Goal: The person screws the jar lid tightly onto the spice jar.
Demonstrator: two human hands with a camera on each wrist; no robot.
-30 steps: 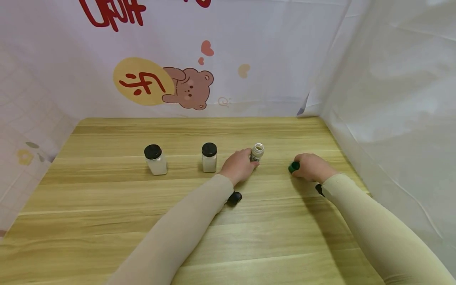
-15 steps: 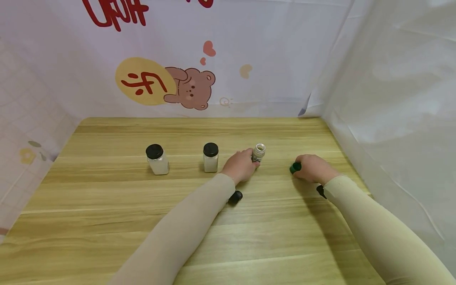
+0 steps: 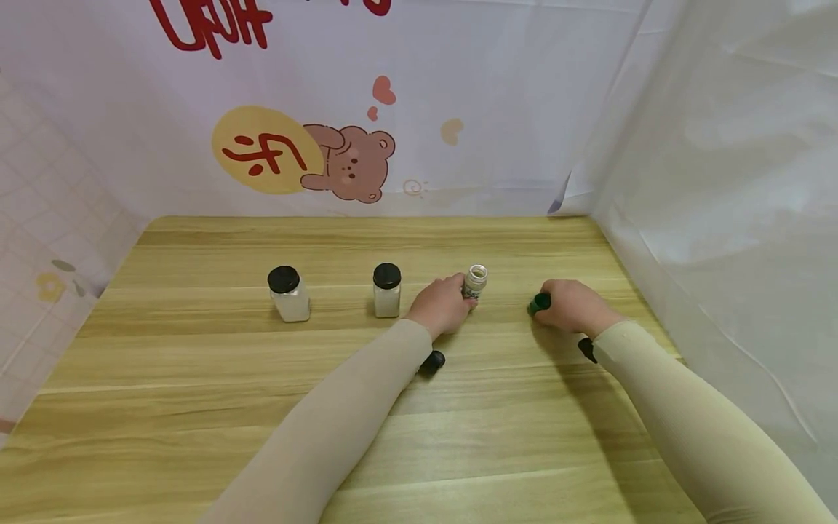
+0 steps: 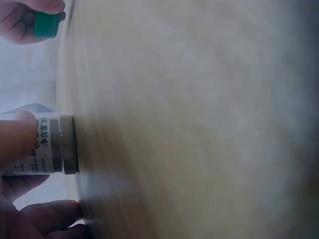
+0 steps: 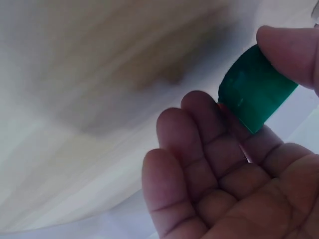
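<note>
A small uncapped glass jar (image 3: 476, 280) with a printed label stands upright on the table. My left hand (image 3: 441, 306) grips it from the left side; in the left wrist view the thumb lies over the label (image 4: 44, 144), and the base meets the tabletop. To the right, my right hand (image 3: 576, 307) pinches a green cap (image 3: 540, 303) between thumb and fingers, just above the table. In the right wrist view the cap (image 5: 256, 89) sits between thumb and index finger, with the other fingers loosely bent below.
Two jars with black lids and pale contents stand left of my left hand: a nearer jar (image 3: 387, 291) and a farther-left jar (image 3: 289, 295). The wooden table (image 3: 196, 407) meets a printed white cloth backdrop (image 3: 497, 94) behind and a white sheet (image 3: 733, 218) on the right.
The green cap has tilted and shifted slightly left and up with the right hand. The left hand and the jar have stayed put.
</note>
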